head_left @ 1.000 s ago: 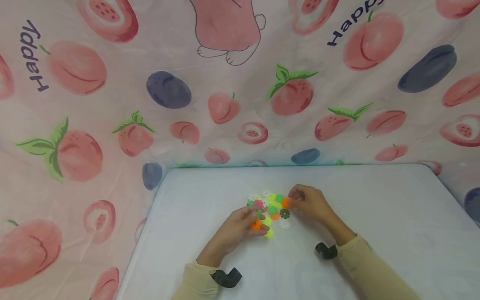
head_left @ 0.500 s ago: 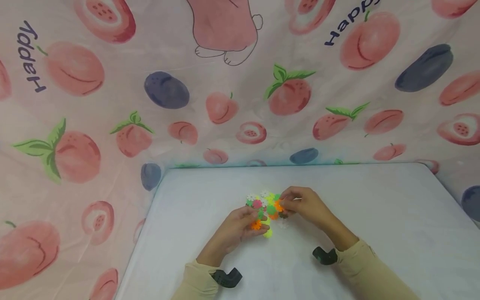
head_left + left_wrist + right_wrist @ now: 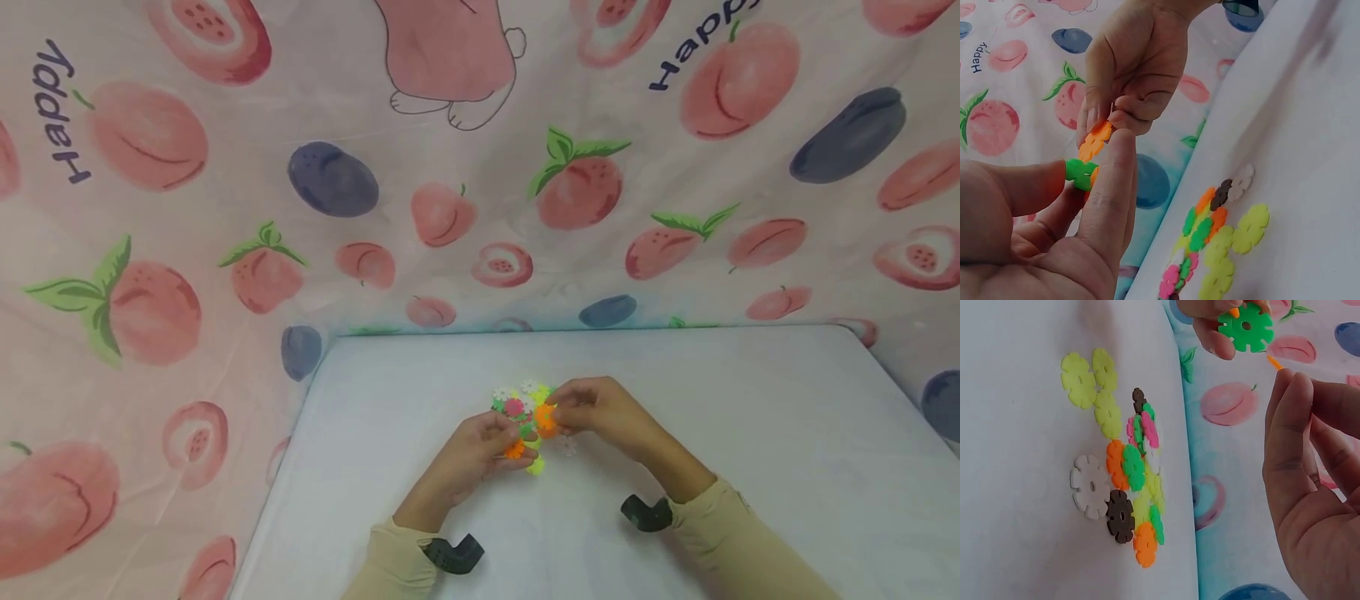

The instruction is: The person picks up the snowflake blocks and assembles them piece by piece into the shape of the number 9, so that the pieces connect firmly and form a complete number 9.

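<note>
Left hand [image 3: 476, 450] and right hand [image 3: 611, 412] are held raised over a pile of flower-shaped discs [image 3: 1132, 478], from its near left side and its right side. By the left hand a green disc [image 3: 1261, 332] is pinched between thumb and fingers; a second orange disc [image 3: 513, 450] is held with it, though whether the two are joined cannot be told. An orange disc [image 3: 1093, 144] is pinched at its edge by the thumb and fingertips of the right hand. In the right wrist view, a narrow gap is seen between this disc and the green one, both well clear of the pile.

Below, at the near side of the pile, three yellow discs [image 3: 1075, 378] are laid touching one another. At its near right a white disc [image 3: 1084, 495] is set, overlapped at the edge by a brown disc [image 3: 1117, 512]. Toward the left of the pile a pink disc [image 3: 1149, 429] is stacked among green ones.

By the pile's near side, a black curved piece is worn at each beige cuff [image 3: 401, 554]. All around the pile a white tabletop [image 3: 750, 417] is spread; beyond it, a pale pink cloth [image 3: 450, 50] is hung, printed with peaches and dark blue fruit.
</note>
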Tool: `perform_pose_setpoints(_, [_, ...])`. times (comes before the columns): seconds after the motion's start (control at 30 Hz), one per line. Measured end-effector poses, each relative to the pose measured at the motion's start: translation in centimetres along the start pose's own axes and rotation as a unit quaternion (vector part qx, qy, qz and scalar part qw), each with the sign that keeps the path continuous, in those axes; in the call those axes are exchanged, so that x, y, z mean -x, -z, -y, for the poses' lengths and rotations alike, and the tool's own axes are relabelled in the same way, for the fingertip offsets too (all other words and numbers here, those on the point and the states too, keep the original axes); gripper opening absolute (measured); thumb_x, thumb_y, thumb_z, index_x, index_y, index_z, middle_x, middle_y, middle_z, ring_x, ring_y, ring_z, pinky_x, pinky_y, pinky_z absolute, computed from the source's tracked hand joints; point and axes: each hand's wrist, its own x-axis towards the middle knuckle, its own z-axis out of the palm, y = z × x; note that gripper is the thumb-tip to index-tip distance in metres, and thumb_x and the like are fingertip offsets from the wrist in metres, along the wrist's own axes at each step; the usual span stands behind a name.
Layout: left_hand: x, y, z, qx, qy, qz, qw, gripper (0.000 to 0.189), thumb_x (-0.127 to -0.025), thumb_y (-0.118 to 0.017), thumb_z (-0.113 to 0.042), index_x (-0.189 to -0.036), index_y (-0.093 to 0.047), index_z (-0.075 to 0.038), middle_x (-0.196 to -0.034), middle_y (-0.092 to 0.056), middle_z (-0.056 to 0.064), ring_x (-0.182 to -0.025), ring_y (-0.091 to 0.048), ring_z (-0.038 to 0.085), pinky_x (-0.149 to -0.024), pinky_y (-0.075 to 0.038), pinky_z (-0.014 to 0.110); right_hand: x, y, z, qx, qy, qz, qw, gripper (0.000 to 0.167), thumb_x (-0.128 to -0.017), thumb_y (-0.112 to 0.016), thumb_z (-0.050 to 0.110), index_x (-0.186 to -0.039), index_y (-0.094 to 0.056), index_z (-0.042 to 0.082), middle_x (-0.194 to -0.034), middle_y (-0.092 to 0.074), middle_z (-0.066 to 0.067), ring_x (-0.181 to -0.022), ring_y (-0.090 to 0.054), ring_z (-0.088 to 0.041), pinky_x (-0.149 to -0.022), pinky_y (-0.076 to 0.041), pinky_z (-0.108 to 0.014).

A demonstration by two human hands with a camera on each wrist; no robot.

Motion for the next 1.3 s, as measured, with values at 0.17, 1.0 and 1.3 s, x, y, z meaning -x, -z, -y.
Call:
perform_pose_setpoints(0.17, [0.1, 0.1, 0.0, -0.027, -0.013, 0.011, 0.9995, 0.029, -0.103, -0.06, -0.013, -0.116, -0.055, 0.012, -0.121, -0.059, 0.024, -0.1, -0.073, 0.021, -0.092, -0.06, 0.039, 0.1, -0.2, 0.1, 0.002, 0.011, 0.006, 0.9999, 0.025, -0.094, -0.073, 0.02, -0.113, -0.074, 0.005, -0.095, -0.075, -0.017, -0.09, -0.07, -0.042, -0.085, -0.062, -0.049])
perform_pose_setpoints(1.0, [0.5, -0.4, -0.5, -0.119, -0.046, -0.041, 0.9909, 0.028, -0.099, -0.067, -0.013, -0.117, -0.063, 0.007, -0.128, -0.063, 0.029, -0.106, -0.074, 0.032, -0.09, -0.06, 0.039, 0.4, -1.1, 0.4, 0.011, 0.057, 0.016, 0.9982, 0.016, -0.095, -0.073, 0.018, -0.109, -0.075, 0.012, -0.096, -0.074, -0.019, -0.088, -0.071, -0.046, -0.081, -0.061, -0.054])
perform_pose_setpoints(1.3, [0.4, -0.5, -0.5, -0.128, -0.052, -0.042, 0.9895, 0.024, -0.098, -0.069, -0.014, -0.116, -0.066, 0.002, -0.121, -0.071, 0.022, -0.109, -0.072, 0.04, -0.088, -0.061, 0.033, 0.5, -0.9, 0.2, 0.011, 0.067, 0.014, 0.9976, 0.016, -0.095, -0.073, 0.02, -0.11, -0.075, 0.014, -0.097, -0.075, -0.019, -0.088, -0.071, -0.046, -0.081, -0.062, -0.053])
